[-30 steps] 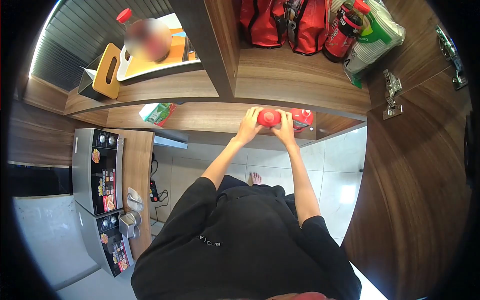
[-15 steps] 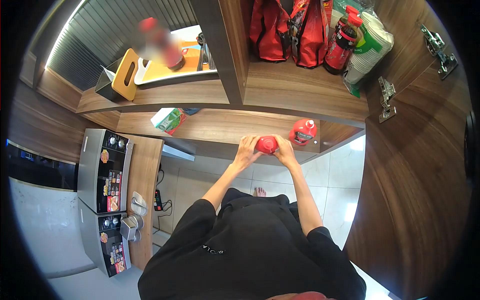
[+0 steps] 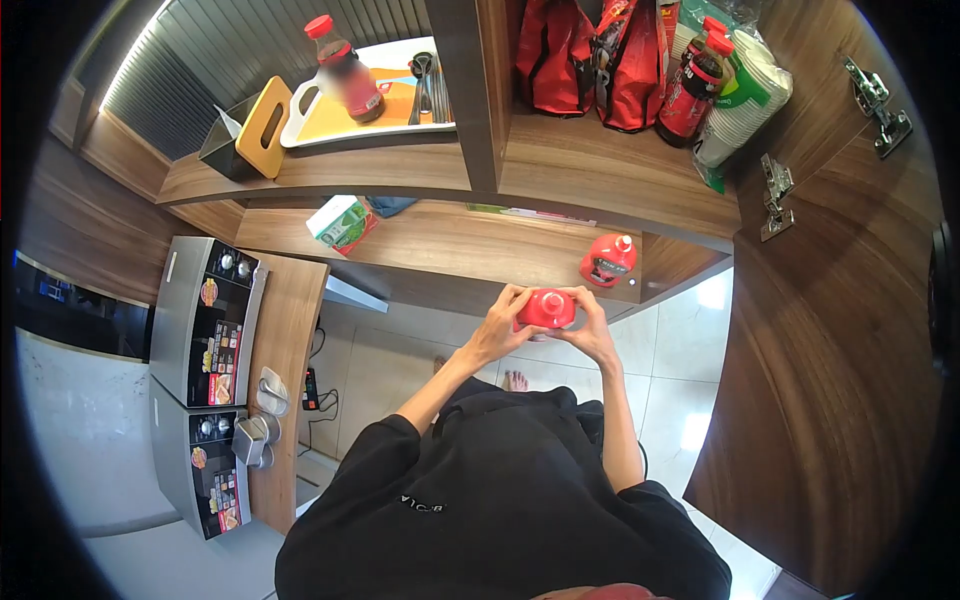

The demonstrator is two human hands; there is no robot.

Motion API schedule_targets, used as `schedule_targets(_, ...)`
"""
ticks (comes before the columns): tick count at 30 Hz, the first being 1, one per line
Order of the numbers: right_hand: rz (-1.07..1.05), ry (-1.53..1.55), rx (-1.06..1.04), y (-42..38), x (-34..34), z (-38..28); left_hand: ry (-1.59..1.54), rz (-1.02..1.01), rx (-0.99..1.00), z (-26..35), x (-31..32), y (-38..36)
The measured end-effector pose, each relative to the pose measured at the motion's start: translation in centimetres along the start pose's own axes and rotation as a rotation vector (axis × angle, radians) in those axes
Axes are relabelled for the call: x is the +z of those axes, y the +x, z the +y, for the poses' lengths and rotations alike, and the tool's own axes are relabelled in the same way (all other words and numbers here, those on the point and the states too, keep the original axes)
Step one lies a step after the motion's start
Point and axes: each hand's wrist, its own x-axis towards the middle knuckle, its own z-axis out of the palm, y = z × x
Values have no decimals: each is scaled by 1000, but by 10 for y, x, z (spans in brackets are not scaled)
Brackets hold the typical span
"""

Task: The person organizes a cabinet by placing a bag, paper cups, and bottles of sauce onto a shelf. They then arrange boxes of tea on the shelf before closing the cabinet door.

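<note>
Between my two hands I hold a red squeeze bottle [image 3: 547,308], seen from its top with the nozzle facing up. My left hand [image 3: 499,328] wraps its left side, and my right hand [image 3: 592,328] grips the right side. The bottle is in front of my body, just off the front edge of the lower shelf. A similar red sauce bottle [image 3: 608,262] with a dark label and white tip stands at the right end of that lower shelf [image 3: 470,240], apart from my hands.
A green-and-white packet [image 3: 342,226] lies on the lower shelf's left. Above, a cola bottle [image 3: 350,85] stands by an orange cutting board [image 3: 264,130]. The right cupboard holds red bags [image 3: 556,60], cola bottles [image 3: 690,95] and stacked paper cups [image 3: 738,110]. Its door [image 3: 830,380] hangs open at right.
Both hands have brought the red squeeze bottle back from the shelf edge toward my body. The whole view has shifted a little. The other red bottle stays on the shelf.
</note>
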Motion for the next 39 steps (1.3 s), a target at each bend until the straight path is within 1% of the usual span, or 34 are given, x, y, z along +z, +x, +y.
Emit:
schedule_targets(2, 79, 53, -13, 1, -4, -13, -24, 35, 54, 23, -12, 11)
schedule_targets(3, 112, 99, -70, 2, -7, -11, -46, 46, 77, 34, -18, 17)
schedule_targets(6, 220, 196, -171, 6, -19, -52, -75, 117, 151, 77, -36, 35)
schedule_targets(7, 227, 200, -251, 11, -26, -61, -80, 145, 176, 91, -42, 41)
schedule_targets(10, 259, 508, -305, 27, -40, -116, -334, 227, 310, 118, -49, 67)
schedule_targets(11, 308, 495, -332, 34, -43, -131, -323, 260, 371, 136, -58, 79)
schedule_targets(13, 401, 469, -393, 51, -49, -157, -376, 340, 401, 155, -65, 102)
schedule_targets(15, 443, 467, -399, 68, -55, -179, -420, 387, 443, 173, -75, 126)
schedule_targets(18, 463, 479, -426, 95, -69, -205, -369, 408, 506, 188, -92, 158)
schedule_targets(19, 469, 465, -436, 105, -73, -209, -309, 427, 518, 190, -97, 166)
schedule_targets(22, 450, 474, -481, 131, -80, -210, -128, 465, 526, 187, -106, 184)
schedule_targets(26, 470, 440, -508, 150, -78, -198, -97, 463, 511, 161, -100, 199)
schedule_targets(27, 482, 434, -517, 151, -76, -198, -73, 467, 538, 160, -101, 201)
schedule_targets(32, 453, 417, -496, 151, -76, -182, 7, 443, 452, 164, -104, 192)
schedule_targets(35, 496, 444, -446, 138, -61, -168, 77, 488, 448, 157, -96, 188)
schedule_targets(36, 484, 425, -386, 132, -59, -158, 98, 512, 453, 151, -91, 186)
schedule_targets(37, 471, 404, -324, 127, -59, -145, 63, 520, 408, 144, -84, 182)
schedule_targets(38, 459, 384, -261, 125, -60, -138, 122, 565, 413, 138, -79, 180)
schedule_targets(39, 540, 336, -281, 125, -55, -137, 181, 608, 414, 134, -74, 178)
